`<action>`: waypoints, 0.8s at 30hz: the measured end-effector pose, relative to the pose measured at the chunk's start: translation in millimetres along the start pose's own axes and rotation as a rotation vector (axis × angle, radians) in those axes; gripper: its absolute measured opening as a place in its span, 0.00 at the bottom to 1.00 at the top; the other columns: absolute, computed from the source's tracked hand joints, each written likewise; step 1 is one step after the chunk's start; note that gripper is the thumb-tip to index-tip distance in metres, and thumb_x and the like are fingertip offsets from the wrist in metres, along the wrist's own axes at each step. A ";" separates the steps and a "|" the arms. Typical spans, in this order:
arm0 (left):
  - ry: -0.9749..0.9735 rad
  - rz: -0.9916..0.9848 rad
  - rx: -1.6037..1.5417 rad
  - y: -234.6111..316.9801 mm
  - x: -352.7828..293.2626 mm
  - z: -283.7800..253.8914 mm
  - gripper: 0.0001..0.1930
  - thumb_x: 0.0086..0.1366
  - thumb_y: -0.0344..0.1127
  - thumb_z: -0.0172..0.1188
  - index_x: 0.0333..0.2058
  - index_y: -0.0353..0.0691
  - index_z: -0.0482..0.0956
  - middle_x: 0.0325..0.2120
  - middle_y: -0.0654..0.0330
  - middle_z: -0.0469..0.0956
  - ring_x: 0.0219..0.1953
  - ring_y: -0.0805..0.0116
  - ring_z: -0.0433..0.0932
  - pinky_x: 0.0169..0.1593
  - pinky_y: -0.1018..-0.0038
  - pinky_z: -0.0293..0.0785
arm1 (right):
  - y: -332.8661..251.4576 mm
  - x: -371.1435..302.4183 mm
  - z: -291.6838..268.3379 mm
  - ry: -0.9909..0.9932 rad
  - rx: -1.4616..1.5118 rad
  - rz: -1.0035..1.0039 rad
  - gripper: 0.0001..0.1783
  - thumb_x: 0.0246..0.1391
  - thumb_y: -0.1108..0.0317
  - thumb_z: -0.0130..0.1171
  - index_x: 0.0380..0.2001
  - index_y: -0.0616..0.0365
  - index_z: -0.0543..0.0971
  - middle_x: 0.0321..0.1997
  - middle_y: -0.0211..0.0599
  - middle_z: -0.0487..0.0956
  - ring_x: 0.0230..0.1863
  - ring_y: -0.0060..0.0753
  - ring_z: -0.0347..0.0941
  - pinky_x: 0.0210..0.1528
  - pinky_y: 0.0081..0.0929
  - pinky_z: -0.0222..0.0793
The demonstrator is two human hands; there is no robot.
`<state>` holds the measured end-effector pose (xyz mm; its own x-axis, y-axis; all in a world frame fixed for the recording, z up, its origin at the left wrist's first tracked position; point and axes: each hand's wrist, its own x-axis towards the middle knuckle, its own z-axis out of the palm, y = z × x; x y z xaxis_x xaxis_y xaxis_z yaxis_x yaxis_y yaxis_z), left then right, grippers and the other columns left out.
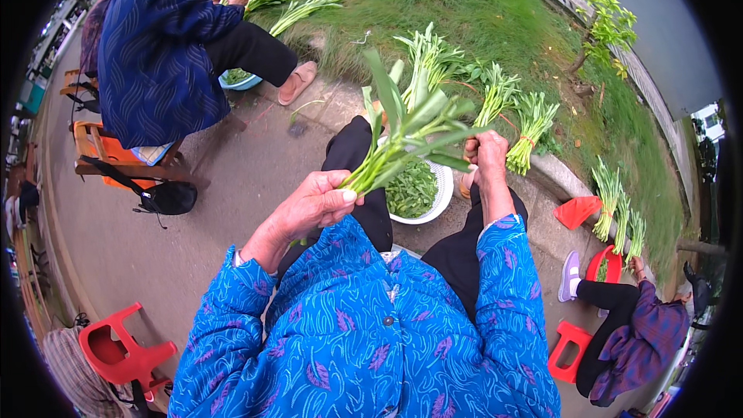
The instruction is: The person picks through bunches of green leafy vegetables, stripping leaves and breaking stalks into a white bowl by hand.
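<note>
My left hand [313, 203] is closed round the stems of a bunch of water spinach [387, 156], its long leaves fanning up and to the right. At the bunch's right side, my right hand [488, 153] is closed, its fingers pinching a narrow green leaf [455, 133]. Below the bunch, between my knees, stands a white plastic basket [443, 195] with loose green leaves [411, 188] in it. The bunch hides part of the basket's far side.
Tied bunches of greens [532, 130] lie along the stone kerb [563, 178] by the grass. A person in dark blue [151, 62] sits at left, handling greens. Another person [646, 333] sits at lower right near a red stool [570, 351]. A red chair [124, 352] stands at lower left.
</note>
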<state>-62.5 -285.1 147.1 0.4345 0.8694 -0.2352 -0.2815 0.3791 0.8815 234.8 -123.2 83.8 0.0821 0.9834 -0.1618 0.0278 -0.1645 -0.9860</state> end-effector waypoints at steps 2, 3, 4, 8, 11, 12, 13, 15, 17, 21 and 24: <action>0.006 -0.027 0.127 3.4 -6.6 0.6 0.12 0.63 0.42 0.56 0.33 0.38 0.74 0.18 0.72 0.64 0.18 0.85 0.58 0.21 0.85 0.52 | 10.0 4.0 -13.3 -0.085 -0.083 0.021 0.19 0.54 0.55 0.50 0.22 0.60 0.78 0.14 0.29 0.72 0.16 0.21 0.66 0.19 0.20 0.59; 0.008 -0.044 0.192 4.1 -8.5 0.5 0.12 0.63 0.43 0.56 0.32 0.38 0.74 0.19 0.73 0.64 0.19 0.85 0.57 0.22 0.85 0.53 | 14.9 6.6 -16.1 -0.128 -0.223 0.089 0.21 0.54 0.53 0.50 0.23 0.61 0.78 0.14 0.31 0.73 0.16 0.22 0.67 0.20 0.22 0.61; -0.016 -0.053 0.262 4.8 -9.5 -2.5 0.13 0.64 0.43 0.55 0.32 0.38 0.73 0.19 0.73 0.63 0.22 0.84 0.58 0.24 0.84 0.54 | 19.4 9.6 -19.3 -0.170 -0.363 0.157 0.22 0.54 0.51 0.51 0.24 0.61 0.79 0.14 0.32 0.74 0.17 0.23 0.68 0.21 0.23 0.62; -0.070 -0.004 0.465 5.6 -14.6 -4.4 0.13 0.65 0.44 0.55 0.33 0.38 0.73 0.19 0.73 0.64 0.22 0.83 0.59 0.24 0.82 0.56 | 26.7 21.0 -30.6 -0.302 -0.877 -0.171 0.27 0.52 0.51 0.55 0.48 0.60 0.75 0.41 0.46 0.79 0.41 0.35 0.76 0.47 0.30 0.68; -0.126 0.058 0.656 1.8 -15.8 -8.2 0.15 0.65 0.44 0.54 0.34 0.36 0.73 0.19 0.69 0.66 0.22 0.79 0.62 0.26 0.77 0.61 | 3.1 27.9 -36.3 -0.398 -0.758 -0.355 0.29 0.52 0.60 0.56 0.59 0.51 0.67 0.60 0.47 0.69 0.59 0.40 0.66 0.60 0.30 0.60; -0.130 0.069 0.719 3.1 -18.0 -7.2 0.15 0.66 0.44 0.53 0.34 0.35 0.73 0.19 0.66 0.67 0.22 0.77 0.64 0.27 0.75 0.62 | -19.6 24.1 -29.2 -0.452 -0.740 -0.403 0.29 0.53 0.62 0.55 0.59 0.52 0.67 0.59 0.44 0.69 0.58 0.39 0.66 0.60 0.31 0.60; -0.147 0.085 0.777 3.3 -16.7 -6.5 0.16 0.66 0.44 0.53 0.35 0.34 0.73 0.19 0.64 0.68 0.23 0.75 0.65 0.27 0.73 0.63 | -43.2 18.2 -24.9 -0.494 -0.729 -0.445 0.29 0.54 0.63 0.54 0.60 0.52 0.66 0.59 0.42 0.70 0.57 0.37 0.66 0.60 0.32 0.60; -0.181 0.045 0.825 9.9 -16.5 -0.8 0.16 0.66 0.44 0.52 0.36 0.33 0.73 0.19 0.59 0.69 0.22 0.71 0.67 0.28 0.71 0.64 | -79.2 6.9 -14.6 -0.651 -0.584 -0.513 0.28 0.53 0.62 0.53 0.59 0.51 0.68 0.57 0.38 0.70 0.54 0.35 0.68 0.59 0.32 0.60; -0.183 0.010 0.856 10.8 -19.9 2.1 0.15 0.66 0.43 0.52 0.36 0.34 0.72 0.19 0.54 0.70 0.22 0.64 0.69 0.29 0.68 0.65 | -109.2 -8.8 6.3 -0.794 -0.547 -0.477 0.26 0.51 0.67 0.52 0.56 0.53 0.70 0.58 0.39 0.70 0.57 0.38 0.65 0.60 0.33 0.59; -0.204 0.018 0.865 5.4 -16.3 4.5 0.12 0.64 0.40 0.53 0.35 0.35 0.72 0.19 0.49 0.71 0.23 0.55 0.71 0.29 0.63 0.65 | -128.5 -23.3 31.0 -1.052 -0.514 -0.389 0.22 0.53 0.66 0.53 0.53 0.55 0.73 0.54 0.41 0.74 0.54 0.37 0.69 0.58 0.32 0.61; -0.213 0.025 0.863 4.8 -15.5 5.3 0.12 0.64 0.40 0.53 0.35 0.34 0.72 0.20 0.48 0.71 0.24 0.53 0.71 0.30 0.63 0.66 | -130.9 -29.4 40.1 -1.160 -0.504 -0.411 0.19 0.53 0.66 0.54 0.48 0.58 0.77 0.46 0.41 0.79 0.48 0.35 0.72 0.53 0.30 0.65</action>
<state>-66.1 -298.4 157.1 0.6109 0.7644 -0.2063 0.4123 -0.0846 0.9071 188.8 -127.6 216.0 -0.9056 0.4216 -0.0467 0.2299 0.3953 -0.8893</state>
